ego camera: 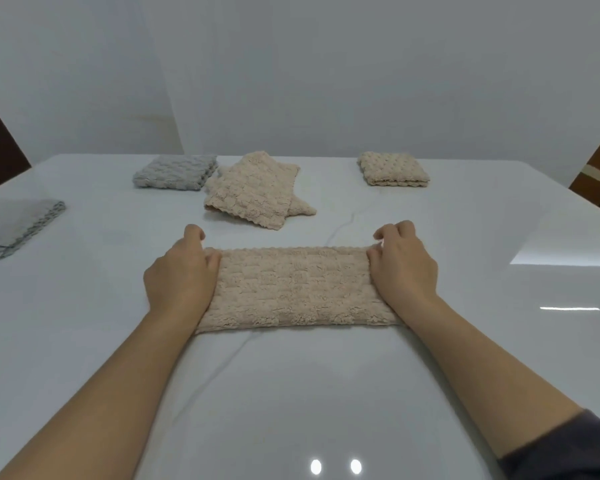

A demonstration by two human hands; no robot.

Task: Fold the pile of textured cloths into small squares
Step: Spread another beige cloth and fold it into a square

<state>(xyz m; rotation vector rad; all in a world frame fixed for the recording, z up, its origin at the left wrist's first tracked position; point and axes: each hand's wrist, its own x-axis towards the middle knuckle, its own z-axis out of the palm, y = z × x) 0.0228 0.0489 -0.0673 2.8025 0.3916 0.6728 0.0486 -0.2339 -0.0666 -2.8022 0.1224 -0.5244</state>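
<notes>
The worktop (pixel 326 393) is hard, smooth and high-gloss white with faint grey veining like marble, and it mirrors lamps and bright patches. The near beige cloth (pixel 291 285) is soft matt plush with a deep fluffy pile in raised checks and a scalloped far edge. The loose beige cloth (pixel 253 188) and the folded beige square (pixel 392 168) show the same matt, bobbled plush. The folded grey cloth (pixel 175 171) is matt with a raised-check pile. The grey cloth at the left edge (pixel 14 223) has a flatter, smoother upper face, bobbled along its border. The wall (pixel 326 81) is plain, smooth and matt. The sleeve (pixel 568 448) is dark grey matt fabric.
</notes>
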